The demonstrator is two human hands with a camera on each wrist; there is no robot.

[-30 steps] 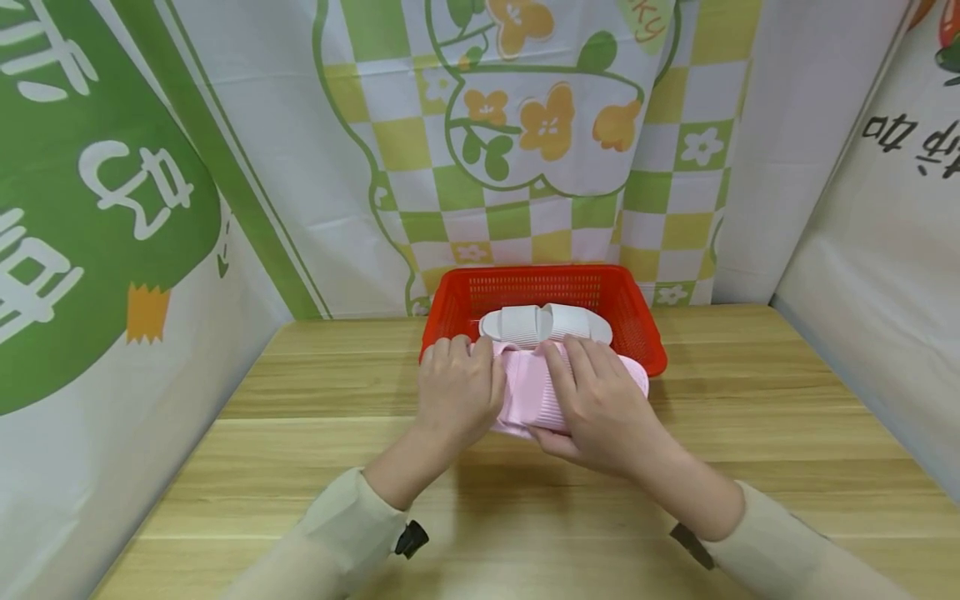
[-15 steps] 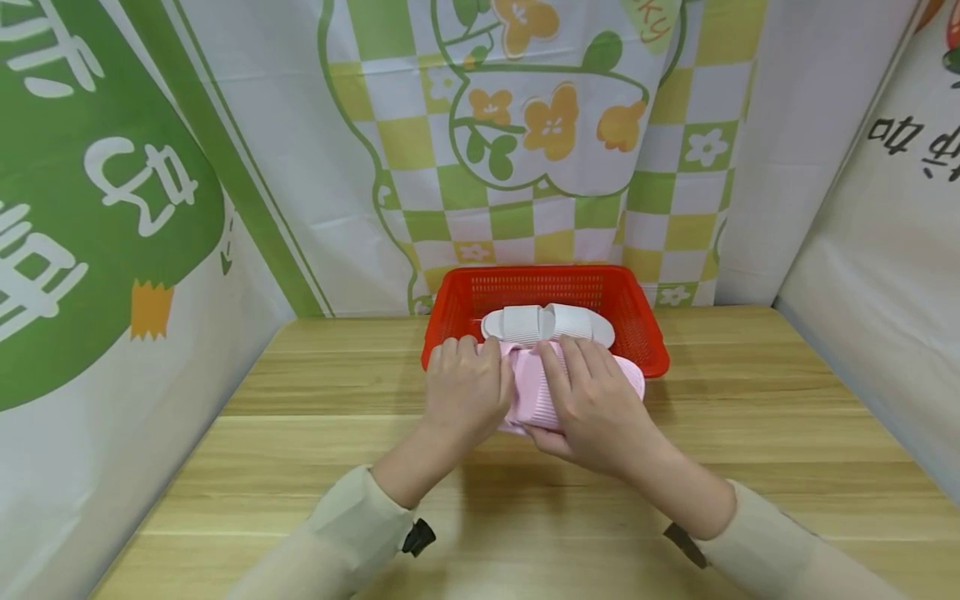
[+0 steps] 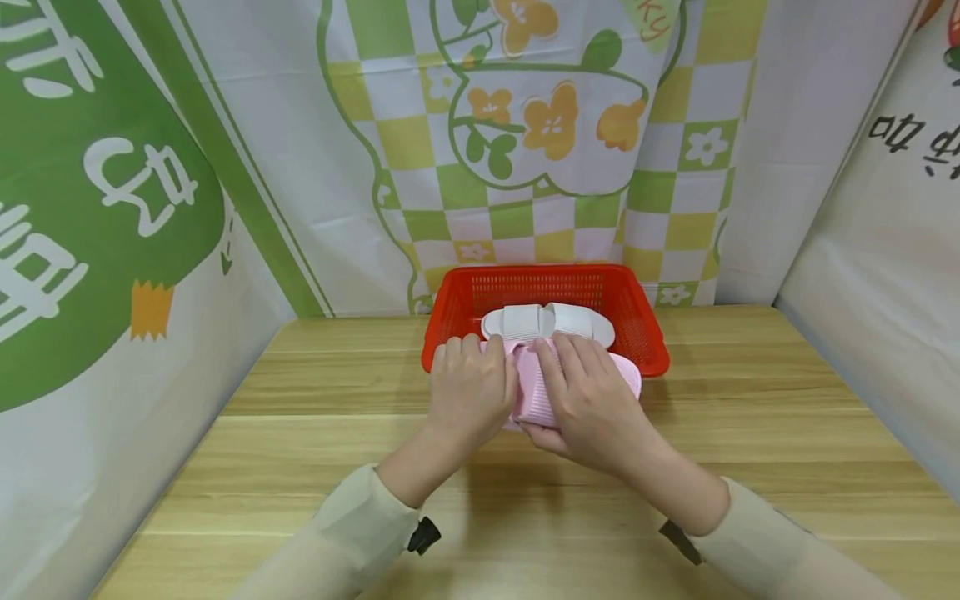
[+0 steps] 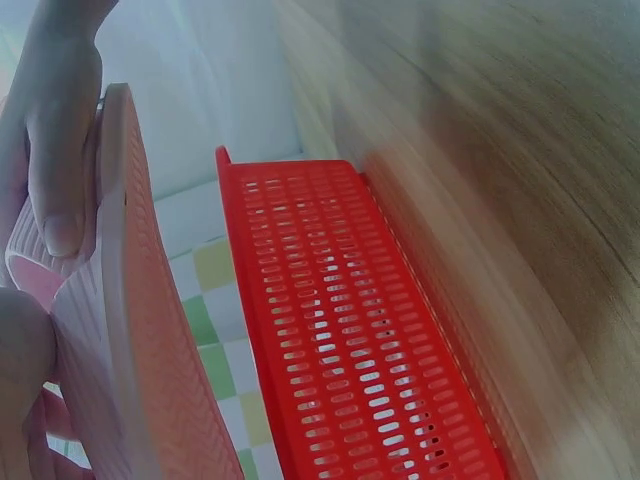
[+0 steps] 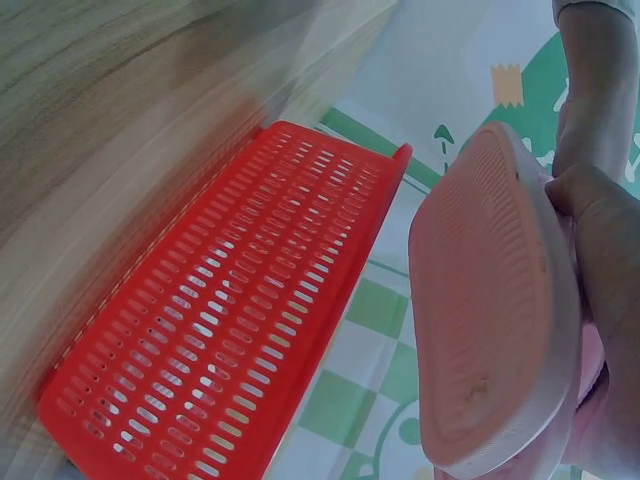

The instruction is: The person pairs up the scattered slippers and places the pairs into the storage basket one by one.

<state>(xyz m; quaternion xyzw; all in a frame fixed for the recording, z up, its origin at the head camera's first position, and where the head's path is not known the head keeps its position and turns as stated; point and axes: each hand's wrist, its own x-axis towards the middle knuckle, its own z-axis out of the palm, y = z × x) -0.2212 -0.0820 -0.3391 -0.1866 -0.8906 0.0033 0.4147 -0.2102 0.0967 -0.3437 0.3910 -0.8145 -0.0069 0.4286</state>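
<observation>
Both hands hold a pair of pink ribbed slippers (image 3: 534, 390) in front of the basket, raised above the table. My left hand (image 3: 471, 387) grips their left end with curled fingers. On the right portion, my right hand (image 3: 592, 400) has its fingers over the top and its thumb underneath. A patterned pink sole (image 5: 480, 300) faces the right wrist camera, with more pink behind it. In the left wrist view, a thumb presses on the ribbed strap beside the sole (image 4: 160, 330). My hands hide much of the slippers.
Just beyond the hands stands a red perforated basket (image 3: 652, 346) on the wooden table (image 3: 315, 454). White slippers (image 3: 573, 321) lie inside it. A printed curtain (image 3: 540, 225) hangs behind, and white printed sheets flank the table's left and right sides.
The hands have come slightly closer together, the left shifting right and the right shifting left. Less of the pink slippers shows between them. Basket and white slippers stay put.
</observation>
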